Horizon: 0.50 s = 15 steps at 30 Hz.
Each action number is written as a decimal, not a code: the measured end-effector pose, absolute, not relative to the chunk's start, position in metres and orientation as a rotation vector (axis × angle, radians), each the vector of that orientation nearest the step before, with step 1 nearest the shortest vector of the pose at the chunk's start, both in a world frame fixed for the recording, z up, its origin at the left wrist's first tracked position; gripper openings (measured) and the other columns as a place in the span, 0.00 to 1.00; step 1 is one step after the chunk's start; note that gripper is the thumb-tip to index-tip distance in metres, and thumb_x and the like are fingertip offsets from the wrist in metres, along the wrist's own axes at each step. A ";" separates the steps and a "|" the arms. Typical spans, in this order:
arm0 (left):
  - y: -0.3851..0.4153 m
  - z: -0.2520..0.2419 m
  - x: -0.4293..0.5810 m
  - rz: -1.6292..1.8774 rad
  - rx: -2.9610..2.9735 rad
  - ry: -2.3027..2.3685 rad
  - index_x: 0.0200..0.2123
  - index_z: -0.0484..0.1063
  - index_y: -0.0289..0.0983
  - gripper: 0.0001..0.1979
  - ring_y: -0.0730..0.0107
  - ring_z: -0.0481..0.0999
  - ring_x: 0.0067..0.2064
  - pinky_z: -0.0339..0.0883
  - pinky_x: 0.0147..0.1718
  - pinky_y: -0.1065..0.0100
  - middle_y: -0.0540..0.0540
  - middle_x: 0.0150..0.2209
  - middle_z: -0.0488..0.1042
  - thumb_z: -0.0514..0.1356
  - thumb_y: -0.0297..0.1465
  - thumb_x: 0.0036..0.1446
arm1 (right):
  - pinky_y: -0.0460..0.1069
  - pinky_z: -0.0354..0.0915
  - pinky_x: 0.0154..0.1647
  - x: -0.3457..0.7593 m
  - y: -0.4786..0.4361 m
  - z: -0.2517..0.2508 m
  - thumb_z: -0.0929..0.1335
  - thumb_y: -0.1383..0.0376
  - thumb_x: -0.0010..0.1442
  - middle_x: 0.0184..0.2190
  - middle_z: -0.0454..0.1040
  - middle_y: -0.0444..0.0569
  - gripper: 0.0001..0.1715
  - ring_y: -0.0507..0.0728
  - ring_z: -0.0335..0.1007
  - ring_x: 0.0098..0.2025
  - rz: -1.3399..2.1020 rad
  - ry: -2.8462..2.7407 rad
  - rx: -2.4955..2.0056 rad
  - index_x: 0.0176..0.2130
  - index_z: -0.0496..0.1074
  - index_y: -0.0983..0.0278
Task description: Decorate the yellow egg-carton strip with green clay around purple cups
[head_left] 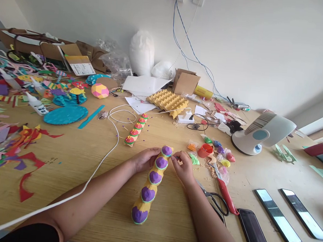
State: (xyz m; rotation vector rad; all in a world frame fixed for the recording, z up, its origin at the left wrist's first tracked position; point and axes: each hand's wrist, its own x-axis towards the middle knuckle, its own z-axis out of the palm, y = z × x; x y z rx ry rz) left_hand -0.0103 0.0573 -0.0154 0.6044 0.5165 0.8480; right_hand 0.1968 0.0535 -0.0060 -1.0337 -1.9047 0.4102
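A yellow egg-carton strip (pixel 144 207) with several bumps capped in purple clay and edged in pale green lies lengthwise in front of me. My left hand (pixel 148 159) grips its far end from the left side, with the fingers partly behind it. On the other side, my right hand (pixel 182 167) is closed in a pinch against the top bump's edge. Whatever sits between those fingertips is too small to make out. Beyond my hands stands a second egg-carton strip (pixel 136 129), with red and green caps and purple-tipped sticks along its sides.
Scissors (pixel 218 205), a red-handled knife (pixel 225 192) and phones (pixel 255 232) lie to the right. Clay bags surround a red cup (pixel 205 150). A white cable (pixel 98 168) crosses my left arm. A fan (pixel 262 132), egg tray (pixel 169 101) and paper scraps (pixel 30 160) are around.
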 end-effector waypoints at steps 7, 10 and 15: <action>0.058 -0.016 -0.011 0.853 0.621 0.513 0.47 0.80 0.43 0.13 0.64 0.79 0.36 0.69 0.40 0.63 0.44 0.42 0.83 0.64 0.38 0.60 | 0.52 0.58 0.37 0.199 0.053 -0.006 0.69 0.63 0.64 0.25 0.70 0.44 0.08 0.54 0.64 0.30 0.371 -1.935 -1.017 0.31 0.70 0.61; 0.057 -0.015 -0.011 0.854 0.627 0.524 0.47 0.80 0.42 0.13 0.64 0.78 0.36 0.68 0.40 0.63 0.43 0.41 0.82 0.64 0.38 0.59 | 0.52 0.57 0.37 0.198 0.053 -0.006 0.69 0.62 0.64 0.25 0.69 0.44 0.09 0.54 0.63 0.31 0.427 -1.909 -1.042 0.31 0.70 0.61; 0.055 -0.012 -0.009 0.831 0.634 0.487 0.46 0.81 0.41 0.13 0.67 0.76 0.32 0.66 0.35 0.66 0.44 0.37 0.82 0.63 0.39 0.60 | 0.49 0.56 0.32 0.194 0.052 -0.006 0.72 0.54 0.60 0.26 0.64 0.42 0.17 0.53 0.57 0.29 1.004 -1.525 -0.951 0.29 0.64 0.60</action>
